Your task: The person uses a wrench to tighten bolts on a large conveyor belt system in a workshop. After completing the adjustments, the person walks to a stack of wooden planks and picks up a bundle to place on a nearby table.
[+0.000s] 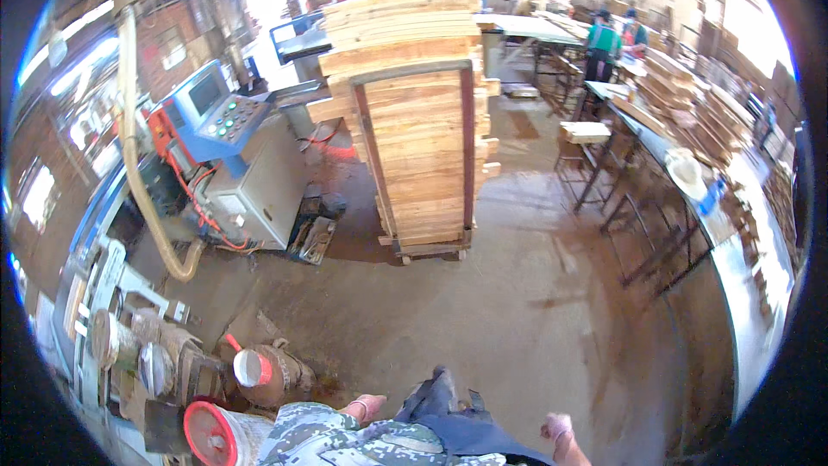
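My left hand (369, 405) hangs low beside a camouflage sleeve (317, 430). It is nearest to a brown bucket-like container (275, 375) with a white-and-red dipper (252, 367) on top. My right hand (557, 426) swings out over the floor at the lower right, its fingers looking curled. Nothing can be made out in either hand, and both are too small and blurred to read the fingers. Ahead of me stands a tall stack of wooden boards (420, 142) in a dark metal frame (467, 142). Some boards jut out past its sides.
A machine control console (220, 110) stands left, near a hanging hose (139, 188). Lower left is a red-rimmed bucket (210, 430). A long workbench (718, 233) with wood pieces, a straw-coloured hat (686, 171) and a blue bottle (713, 195) runs along the right. Two people (605, 42) work beyond.
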A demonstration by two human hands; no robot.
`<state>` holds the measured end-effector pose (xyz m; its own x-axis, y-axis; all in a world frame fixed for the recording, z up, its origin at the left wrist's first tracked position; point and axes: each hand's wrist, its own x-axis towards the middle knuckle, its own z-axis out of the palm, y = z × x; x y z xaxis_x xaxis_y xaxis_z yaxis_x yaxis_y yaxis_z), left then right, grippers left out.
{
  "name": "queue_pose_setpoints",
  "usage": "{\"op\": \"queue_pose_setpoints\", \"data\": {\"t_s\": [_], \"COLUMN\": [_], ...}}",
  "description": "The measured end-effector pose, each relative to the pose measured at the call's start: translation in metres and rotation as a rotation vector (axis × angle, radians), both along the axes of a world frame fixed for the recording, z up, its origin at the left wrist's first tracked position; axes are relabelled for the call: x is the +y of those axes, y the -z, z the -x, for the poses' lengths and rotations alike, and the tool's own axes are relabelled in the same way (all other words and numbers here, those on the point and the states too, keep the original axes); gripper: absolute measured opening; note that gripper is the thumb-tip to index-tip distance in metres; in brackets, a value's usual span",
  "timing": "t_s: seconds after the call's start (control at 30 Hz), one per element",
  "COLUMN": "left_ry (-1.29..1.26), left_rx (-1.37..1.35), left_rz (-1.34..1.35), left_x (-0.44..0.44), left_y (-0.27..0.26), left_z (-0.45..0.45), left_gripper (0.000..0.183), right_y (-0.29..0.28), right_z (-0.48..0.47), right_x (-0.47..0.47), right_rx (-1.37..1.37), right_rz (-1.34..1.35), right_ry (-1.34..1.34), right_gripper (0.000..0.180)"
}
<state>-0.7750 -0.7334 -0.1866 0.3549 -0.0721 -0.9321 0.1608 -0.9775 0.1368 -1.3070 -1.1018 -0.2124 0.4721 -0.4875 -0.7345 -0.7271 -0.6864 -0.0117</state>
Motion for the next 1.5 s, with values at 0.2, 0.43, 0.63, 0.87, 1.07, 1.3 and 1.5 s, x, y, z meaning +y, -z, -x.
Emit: {"op": "queue_pose_setpoints", "data": {"t_s": [0.2,0.43,0.63,0.87,1.07,1.3,1.5], "left_ry": [0.692,0.912,-0.207,-0.302,-0.271,-0.502,-0.674], "left_rx": [-0.319,-0.145,-0.070,0.073,0.075,0.026,-0.023], "left_rz": [0.654,0.266,0.226,0.565,0.560,0.925,0.905], "left_x": [-0.106,-0.334,-0.576,-0.883,-1.068,-1.210,-1.308], "left_y": [0.068,0.060,0.013,-0.033,-0.054,-0.089,-0.098], "left_z": [-0.022,-0.113,-0.230,-0.285,-0.283,-0.351,-0.446], "left_gripper": [0.041,0.039,0.045,0.040,0.029,0.038,0.047], "right_y": [-0.124,-0.150,-0.073,0.005,0.006,-0.084,-0.094], "right_z": [-0.234,-0.306,-0.264,-0.244,-0.312,-0.496,-0.670], "right_x": [-0.245,-0.384,-0.472,-0.567,-0.797,-1.078,-1.219], "right_rx": [-0.984,-0.758,-0.589,-0.361,-0.270,-0.760,-0.798], "right_rz": [-0.586,-0.565,-0.451,-0.396,-0.258,-0.702,-0.837], "right_ry": [1.266,1.217,1.301,0.695,0.323,1.358,1.239], "right_gripper": [0.009,0.015,0.016,0.020,0.017,0.014,0.025]}}
